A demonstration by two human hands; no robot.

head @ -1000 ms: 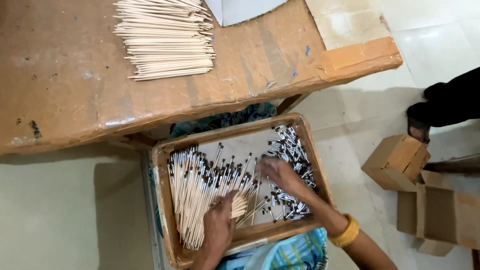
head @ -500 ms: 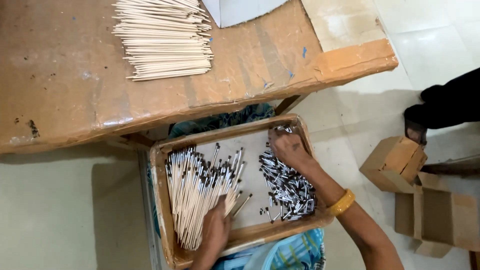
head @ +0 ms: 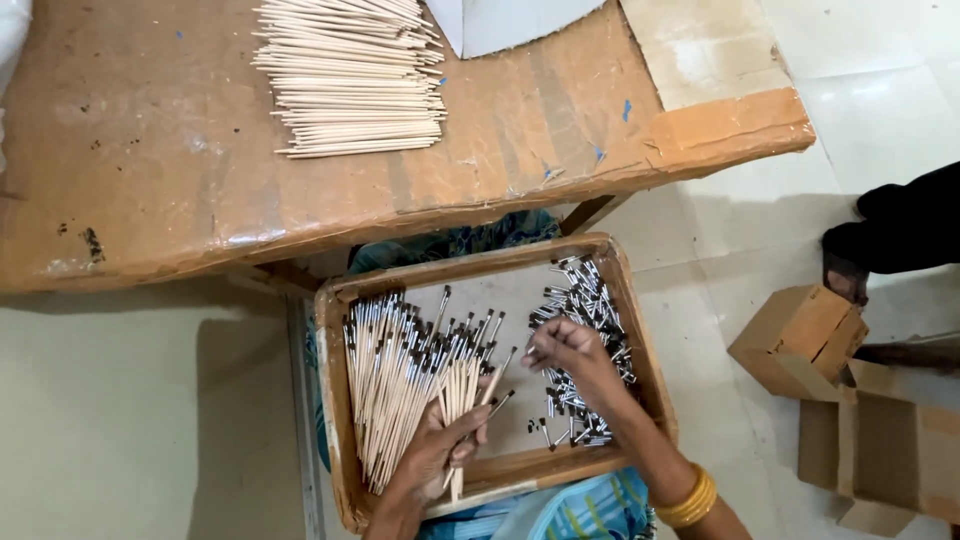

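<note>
A shallow wooden tray (head: pixel 335 400) rests on the person's lap, just below the near edge of a worn brown table (head: pixel 150 170). The left hand (head: pixel 440 455) sits at the tray's near edge, its fingers curled and pressed around a small bunch of thin wooden sticks (head: pixel 462 400) whose dark-and-silver capped ends point toward the tray's far edge. Beside that bunch, along the tray's left side, lies a thick heap of capped sticks (head: pixel 385 385), fanned a little. The right hand (head: pixel 570 350) hovers over the right half of the tray, fingertips drawn together in a pinch (what they grip is too small to tell, though it looks like one of the caps). Under and around it a scatter of small metal caps (head: pixel 585 310) lies along the tray's right side. A gold bangle (head: pixel 688 498) circles the right wrist. On the table's far edge lies a neat stack of bare sticks (head: pixel 350 75). Open cardboard boxes (head: pixel 800 340) stand on the floor to the right.
</note>
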